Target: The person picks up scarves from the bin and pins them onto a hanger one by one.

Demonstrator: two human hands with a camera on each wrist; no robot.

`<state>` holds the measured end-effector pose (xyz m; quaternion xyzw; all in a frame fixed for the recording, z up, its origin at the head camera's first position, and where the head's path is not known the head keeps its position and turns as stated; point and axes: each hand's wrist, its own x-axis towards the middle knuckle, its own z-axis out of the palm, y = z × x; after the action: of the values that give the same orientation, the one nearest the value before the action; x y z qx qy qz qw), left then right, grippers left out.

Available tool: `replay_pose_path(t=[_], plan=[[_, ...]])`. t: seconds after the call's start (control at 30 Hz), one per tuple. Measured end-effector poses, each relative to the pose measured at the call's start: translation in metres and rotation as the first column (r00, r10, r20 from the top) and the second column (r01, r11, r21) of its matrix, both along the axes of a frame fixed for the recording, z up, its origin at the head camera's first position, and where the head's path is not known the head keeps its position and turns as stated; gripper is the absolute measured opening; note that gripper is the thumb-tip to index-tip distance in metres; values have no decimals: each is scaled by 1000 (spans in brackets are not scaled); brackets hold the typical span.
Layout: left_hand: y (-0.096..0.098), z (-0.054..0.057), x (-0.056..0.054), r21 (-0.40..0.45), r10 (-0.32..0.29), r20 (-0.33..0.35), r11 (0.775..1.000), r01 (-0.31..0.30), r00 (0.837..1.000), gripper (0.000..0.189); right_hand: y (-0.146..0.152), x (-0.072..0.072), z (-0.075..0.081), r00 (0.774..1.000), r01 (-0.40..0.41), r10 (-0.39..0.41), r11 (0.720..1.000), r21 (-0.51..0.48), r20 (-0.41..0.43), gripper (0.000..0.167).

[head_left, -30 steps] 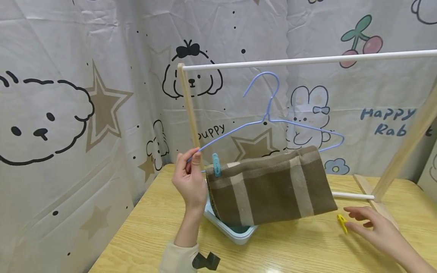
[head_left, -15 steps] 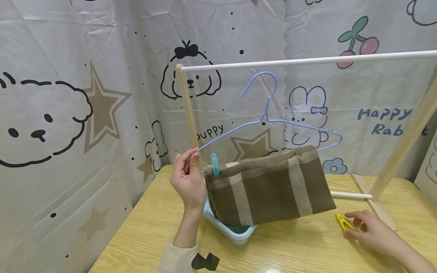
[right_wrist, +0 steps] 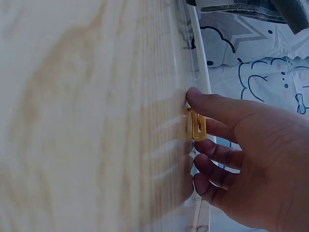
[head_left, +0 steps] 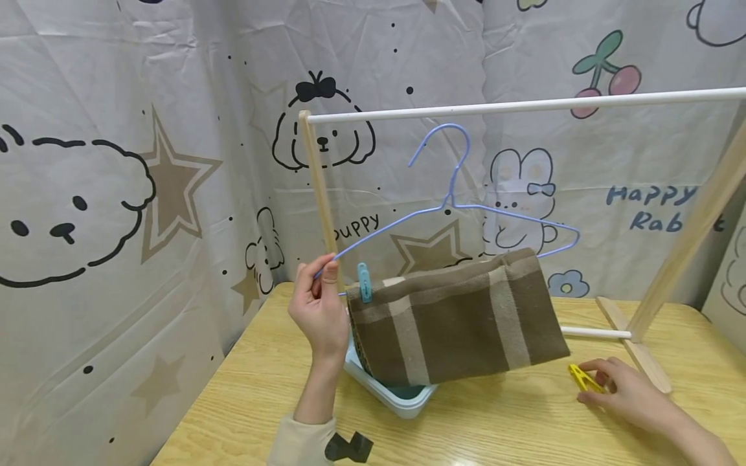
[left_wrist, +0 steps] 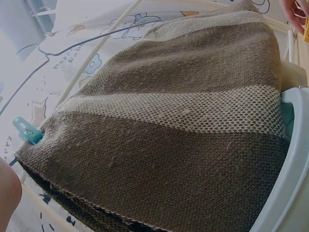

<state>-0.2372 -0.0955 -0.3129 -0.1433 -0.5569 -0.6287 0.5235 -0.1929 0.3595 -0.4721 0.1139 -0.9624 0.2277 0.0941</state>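
Observation:
My left hand (head_left: 320, 304) pinches the left corner of a blue wire hanger (head_left: 402, 220), holding it up below the rack's rod. A folded brown knitted cloth (head_left: 460, 330) with pale stripes drapes over the hanger's lower bar. A light-blue clothespin (head_left: 364, 283) clips the cloth's left end; the left wrist view shows this clothespin (left_wrist: 28, 130) close up. Down at the table on the right, my right hand (head_left: 629, 391) has thumb and fingers around a yellow clothespin (head_left: 585, 379). In the right wrist view, the yellow clothespin (right_wrist: 199, 126) sits between thumb and fingers, right at the tabletop.
A drying rack with a white rod (head_left: 524, 103) and wooden posts (head_left: 688, 246) stands behind the cloth. A pale-blue basin (head_left: 402, 401) lies partly under the cloth. The wood-grain table (head_left: 495, 427) meets a printed curtain (head_left: 192, 362) at the back and left.
My right hand has moved left and closed in around the yellow clothespin, which has turned to show its legs. The left hand, hanger and cloth hold nearly still.

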Motion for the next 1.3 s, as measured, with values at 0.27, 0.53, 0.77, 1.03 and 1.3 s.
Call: replay_pose_path(t=[0.27,0.53,0.77,1.03,1.3], plan=[[0,0,0,-2,-7,5,1000,7,1000,21,0,3,12,1000,20,-19,998,-60,16,37],[-2,-2,1,-22,-2,0,1000,2,1000,20,-11,6,35,975,-39,1,985,-169,-220,31],[-2,-2,1,-46,10,0,999,-10,1000,18,-25,6,57,925,-109,4,961,-254,-381,30],[-1,-3,0,-52,-9,4,999,9,1000,17,-37,13,83,917,-86,-52,943,-321,-396,30],[-1,-3,-1,-52,-16,0,999,16,1000,17,-52,15,104,885,-100,-102,911,-400,-455,42]])
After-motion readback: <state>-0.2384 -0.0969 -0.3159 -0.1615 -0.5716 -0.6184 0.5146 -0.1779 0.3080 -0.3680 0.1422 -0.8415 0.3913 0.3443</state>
